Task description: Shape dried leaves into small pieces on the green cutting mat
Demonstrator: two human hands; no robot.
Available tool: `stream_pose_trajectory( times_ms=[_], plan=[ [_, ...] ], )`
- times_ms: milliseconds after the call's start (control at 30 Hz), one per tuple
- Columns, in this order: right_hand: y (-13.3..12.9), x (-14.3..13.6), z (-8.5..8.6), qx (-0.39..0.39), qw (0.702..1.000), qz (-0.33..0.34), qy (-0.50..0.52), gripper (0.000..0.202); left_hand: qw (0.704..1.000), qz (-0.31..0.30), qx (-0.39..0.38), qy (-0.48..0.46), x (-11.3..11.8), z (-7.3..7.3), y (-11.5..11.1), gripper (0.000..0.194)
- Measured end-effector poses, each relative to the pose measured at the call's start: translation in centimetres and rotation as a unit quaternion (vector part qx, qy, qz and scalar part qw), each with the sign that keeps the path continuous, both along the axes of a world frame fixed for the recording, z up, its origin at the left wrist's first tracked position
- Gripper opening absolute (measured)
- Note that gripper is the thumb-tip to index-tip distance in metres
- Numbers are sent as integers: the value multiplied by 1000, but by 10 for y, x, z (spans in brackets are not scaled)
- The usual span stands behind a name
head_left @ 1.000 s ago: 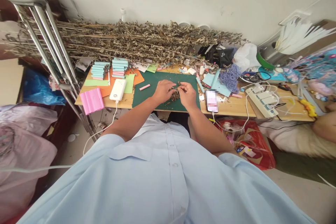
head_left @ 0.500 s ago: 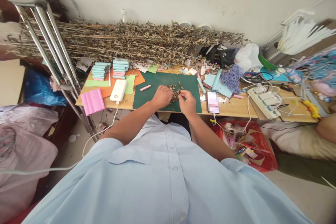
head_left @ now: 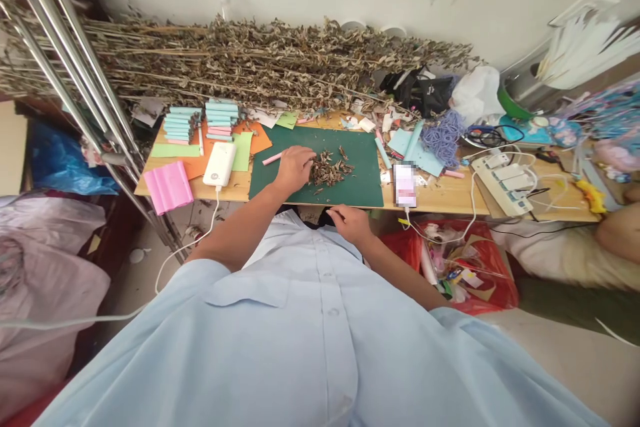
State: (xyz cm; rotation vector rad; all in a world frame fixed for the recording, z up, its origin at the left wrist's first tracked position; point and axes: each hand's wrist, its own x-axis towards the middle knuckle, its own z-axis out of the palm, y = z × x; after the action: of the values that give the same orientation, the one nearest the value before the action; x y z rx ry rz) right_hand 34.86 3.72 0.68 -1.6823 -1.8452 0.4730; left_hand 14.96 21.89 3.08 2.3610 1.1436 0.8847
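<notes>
The fingers (head_left: 309, 157) of the left hand (head_left: 296, 168) are loosely bent at the left edge of a pile of dried leaves (head_left: 330, 170), mid-frame on a green mat (head_left: 363, 140); whether they pinch any is unclear. The right hand (head_left: 351, 223) hangs just below the front edge of the worktop (head_left: 460, 199), fingers curled, and I can't tell if it holds anything. A pink roll (head_left: 271, 159) lies left of the left hand, which hides its right end. Left of centre are stacked rolls (head_left: 220, 120), a white power bank (head_left: 219, 164) and pink paper (head_left: 169, 187); right of centre, a phone (head_left: 405, 187), purple yarn (head_left: 443, 139) and a power strip (head_left: 503, 180). Dried stems (head_left: 280, 67) span the upper part, crossed at upper left by crutches (head_left: 70, 53). Half a second ago both hands were at the leaves; since then the right has dropped off the mat, the left has shifted slightly leftward, and the pile lies more exposed.
</notes>
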Motion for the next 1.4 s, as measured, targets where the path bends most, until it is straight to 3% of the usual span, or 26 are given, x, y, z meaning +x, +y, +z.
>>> stream_pose_trajectory(
  times_ms=[67, 167, 267, 400, 533, 700, 800, 933, 1133, 1400],
  plan=[
    [12, 11, 2, 28, 998, -56, 14, 28, 1000, 14, 3, -3, -4, -2, -13, 31],
    [47, 32, 8, 65, 988, -137, 25, 29, 999, -37, 14, 32, -6, -7, -30, 29],
    [86, 48, 11, 55, 989, -134, 3, 31, 993, -86, 14, 78, -4, -14, -39, 29],
    [119, 51, 9, 8, 992, -117, -39, 29, 993, -77, 0, 90, -2, -22, -39, 27],
    [122, 47, 11, -5, 993, -111, -34, 15, 994, -69, 7, 82, -4, -26, -40, 29],
    [125, 54, 14, 21, 990, -137, 2, 22, 995, -75, 15, 67, -6, -28, -41, 34],
    [138, 57, 14, -21, 991, -128, 5, 32, 995, -76, 9, 65, -6, -28, -41, 35],
    [153, 52, 13, -65, 992, -92, -62, 40, 995, -82, 7, 65, -7, -28, -41, 34],
    [151, 49, 15, -36, 988, -70, -129, 42, 995, -85, 16, 58, -6, -30, -41, 32],
    [143, 59, 20, 12, 996, -82, 16, 28, 997, -69, 4, 37, -7, -26, -41, 33]
  ],
)
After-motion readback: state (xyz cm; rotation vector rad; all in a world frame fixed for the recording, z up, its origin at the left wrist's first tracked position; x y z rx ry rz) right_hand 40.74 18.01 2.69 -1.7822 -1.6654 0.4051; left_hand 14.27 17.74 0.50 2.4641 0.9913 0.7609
